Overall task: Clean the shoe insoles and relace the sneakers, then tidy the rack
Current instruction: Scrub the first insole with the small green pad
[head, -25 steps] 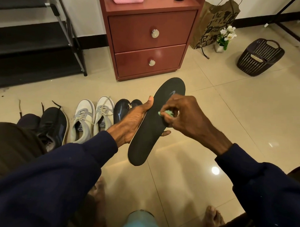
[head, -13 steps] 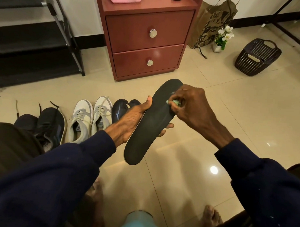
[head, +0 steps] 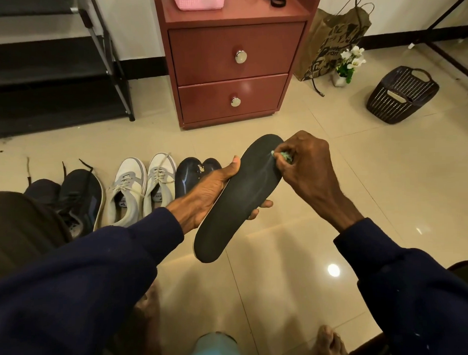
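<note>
- Insole [head: 236, 201]: black, held in the air over the tiled floor, in front of the seated person's knees. Long axis runs from 7 o'clock (heel end, nearer the person) to 1 o'clock (toe end, toward the red cabinet [head: 231, 66]).
- Left hand [head: 207, 194]: comes in from 9 o'clock and grips the insole at mid-length. Thumb lies on the near edge, and the fingers wrap underneath with their tips showing past the far edge.
- Right hand [head: 306, 164]: at the 1 o'clock end, fingers curled tight, pinching a small green wad [head: 281, 155] pressed onto the insole's top face just short of the toe.
- Key relation: nearly all of the top face lies toward 7 o'clock from the wad. In my judgement the next stroke has to travel down the long axis toward the heel. The right hand is the nearer one to do it, and the left serves only as a brace.
- Pale streaks show on the surface beside the wad; damp or dust, I cannot tell.
- Hard to read: the wad is mostly buried in the fingers, so cloth, wipe or sponge is undecided. The insole's underside is hidden.
- White sneakers [head: 137, 188] stand on the floor at 9 o'clock of the insole with loose laces. Dark sneakers [head: 77, 196] farther left are partly cut off by the person's knee.
- Rack [head: 51, 64] at 11 o'clock: dark shelves, cropped by the frame.
</note>
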Motion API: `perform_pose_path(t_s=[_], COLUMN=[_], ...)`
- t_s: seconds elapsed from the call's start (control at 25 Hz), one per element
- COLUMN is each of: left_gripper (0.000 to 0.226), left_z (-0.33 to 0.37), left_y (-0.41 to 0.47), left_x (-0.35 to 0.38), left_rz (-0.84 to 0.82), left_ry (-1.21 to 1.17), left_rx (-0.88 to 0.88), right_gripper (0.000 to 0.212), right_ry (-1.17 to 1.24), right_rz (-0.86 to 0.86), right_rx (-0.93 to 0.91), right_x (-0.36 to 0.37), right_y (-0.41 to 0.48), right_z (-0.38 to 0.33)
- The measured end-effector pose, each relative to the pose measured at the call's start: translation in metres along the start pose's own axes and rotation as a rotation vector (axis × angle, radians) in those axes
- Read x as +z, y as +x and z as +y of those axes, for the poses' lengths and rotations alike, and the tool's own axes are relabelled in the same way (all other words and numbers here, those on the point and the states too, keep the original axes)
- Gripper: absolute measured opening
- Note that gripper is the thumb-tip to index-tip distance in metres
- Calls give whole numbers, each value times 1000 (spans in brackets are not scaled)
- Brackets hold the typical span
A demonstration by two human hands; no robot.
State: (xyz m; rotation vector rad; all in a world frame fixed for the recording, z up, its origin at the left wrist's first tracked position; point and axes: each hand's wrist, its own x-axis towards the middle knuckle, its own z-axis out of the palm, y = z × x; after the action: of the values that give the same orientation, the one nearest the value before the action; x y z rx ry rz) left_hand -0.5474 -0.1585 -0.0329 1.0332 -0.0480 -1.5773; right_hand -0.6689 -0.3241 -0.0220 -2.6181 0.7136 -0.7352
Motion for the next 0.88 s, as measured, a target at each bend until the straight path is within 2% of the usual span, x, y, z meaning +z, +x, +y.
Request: perform_pose_path(t_s=[0.2,0.32,0.4,0.6,0.76,0.8,0.88], left_gripper=[51,62,67,54,64,65,60], left_z=[-5,-2,-4,-7,-2,-3,-6], left_y=[3,4,4,10,8,8,7], left_x=[-5,-1,0,-9,-5,-5,-9], left_rz=[69,8,11,108,50,64,100], left_ry=[6,17,9,23,23,34,47], left_rx=[72,30,-4,98,53,47,65], right_gripper=[12,12,11,8,10,10,8], right_ry=[80,10,23,113,18,35,97], right_rz=[-260,-61,1,-260,-29,-9,-102], right_rx=[-161,-59,31,-150,10,38,-23], right_x=[13,3,0,15,0,0,11], right_y=[-26,2,3,-32,0,-3,-22], right_z=[-32,-3,7,-33,-3,-1,-17])
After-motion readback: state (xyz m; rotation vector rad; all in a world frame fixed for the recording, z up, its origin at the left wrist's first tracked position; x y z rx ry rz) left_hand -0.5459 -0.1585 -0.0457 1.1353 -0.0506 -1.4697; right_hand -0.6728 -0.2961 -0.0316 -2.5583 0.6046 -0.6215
